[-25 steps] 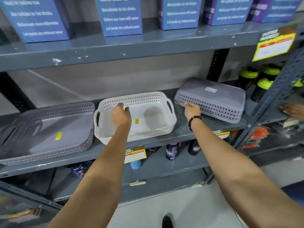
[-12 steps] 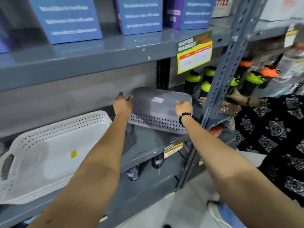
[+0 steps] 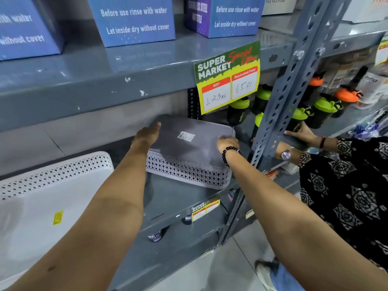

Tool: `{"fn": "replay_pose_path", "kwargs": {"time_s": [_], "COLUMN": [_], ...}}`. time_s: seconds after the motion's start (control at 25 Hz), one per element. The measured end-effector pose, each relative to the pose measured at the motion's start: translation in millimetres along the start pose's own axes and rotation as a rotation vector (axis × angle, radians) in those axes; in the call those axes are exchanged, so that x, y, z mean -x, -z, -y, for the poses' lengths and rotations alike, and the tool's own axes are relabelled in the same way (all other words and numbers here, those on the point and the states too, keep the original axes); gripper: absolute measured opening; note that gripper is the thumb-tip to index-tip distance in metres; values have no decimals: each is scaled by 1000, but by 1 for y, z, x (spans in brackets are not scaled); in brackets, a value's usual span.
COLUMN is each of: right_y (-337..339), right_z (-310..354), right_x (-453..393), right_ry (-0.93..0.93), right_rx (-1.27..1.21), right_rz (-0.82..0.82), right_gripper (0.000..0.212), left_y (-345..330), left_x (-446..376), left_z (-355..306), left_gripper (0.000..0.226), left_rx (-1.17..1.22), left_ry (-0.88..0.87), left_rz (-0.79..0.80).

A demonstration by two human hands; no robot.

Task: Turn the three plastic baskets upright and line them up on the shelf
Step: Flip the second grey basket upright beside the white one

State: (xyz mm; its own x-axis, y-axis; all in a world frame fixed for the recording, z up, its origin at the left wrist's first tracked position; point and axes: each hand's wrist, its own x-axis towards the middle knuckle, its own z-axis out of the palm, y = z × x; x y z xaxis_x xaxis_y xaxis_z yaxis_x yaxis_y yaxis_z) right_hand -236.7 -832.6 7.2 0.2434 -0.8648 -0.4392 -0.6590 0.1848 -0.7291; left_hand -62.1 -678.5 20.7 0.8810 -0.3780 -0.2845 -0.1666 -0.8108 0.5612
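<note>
A grey plastic basket (image 3: 189, 150) lies upside down on the grey shelf (image 3: 174, 198), its flat bottom with a white label facing up and its front edge tilted off the shelf. My left hand (image 3: 148, 134) grips its left end. My right hand (image 3: 227, 142), with a black bead bracelet on the wrist, grips its right end. A white basket (image 3: 42, 198) stands upright on the same shelf at the left, open side up, with a yellow sticker inside. The third basket is out of view.
A slotted metal upright (image 3: 279, 114) stands just right of the grey basket. Another person in a black patterned top (image 3: 346, 185) reaches into the adjoining bay of green and orange shaker bottles (image 3: 321, 112). Blue boxes (image 3: 134, 19) and a price tag (image 3: 227, 76) sit overhead.
My left hand left the white basket and moved to the grey one's left end. Both hands now hold the grey basket, and its front edge has risen. My view swung right.
</note>
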Motion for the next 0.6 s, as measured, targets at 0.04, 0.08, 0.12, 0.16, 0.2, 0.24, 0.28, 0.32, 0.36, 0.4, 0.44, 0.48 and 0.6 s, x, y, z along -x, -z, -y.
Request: {"fn": "replay_pose_path", "kwargs": {"time_s": [0.04,0.08,0.12,0.16,0.2,0.24,0.28,0.32,0.36,0.4,0.44,0.48,0.6], "right_y": [-1,-1,-1,0,0,1,2,4,4,7,8,11,18], "right_z": [1,2,3,4,5,7,9,11,13,16,18,19,14], "right_x": [0,0,0,1,4,7,11,15,21,25,30,35,47], "right_ry": [-1,4,7,8,12,21,40,73,126,188,253,301,263], "right_rx": [-6,-16,-31,-44,-58,-70,-89,-127,-192,-292,-416,-549,-910], "right_rz": [10,14,13,14,14,10,-9,-39,-83,-130,-174,-200,-150], "right_gripper": [66,66,65,65,66,65,64,61,58,53,49,45,44], "left_y": [0,0,0,1,1,2,4,6,10,14,19,24,30], "left_x": [1,1,2,4,7,12,17,22,28,33,38,44,64], "left_z": [3,7,11,15,18,22,24,24,26,23,22,22,40], "left_gripper": [81,82,84,85,87,87,85,83,80,77,74,71,68], "left_rx": [-15,-33,-53,-67,-67,-45,-8,37,93,158,241,348,748], "left_ry": [22,47,79,120,168,212,237,240,226,205,193,184,192], "left_rz": [13,21,23,19,2,-27,-63,-107,-156,-213,-283,-360,-526]}}
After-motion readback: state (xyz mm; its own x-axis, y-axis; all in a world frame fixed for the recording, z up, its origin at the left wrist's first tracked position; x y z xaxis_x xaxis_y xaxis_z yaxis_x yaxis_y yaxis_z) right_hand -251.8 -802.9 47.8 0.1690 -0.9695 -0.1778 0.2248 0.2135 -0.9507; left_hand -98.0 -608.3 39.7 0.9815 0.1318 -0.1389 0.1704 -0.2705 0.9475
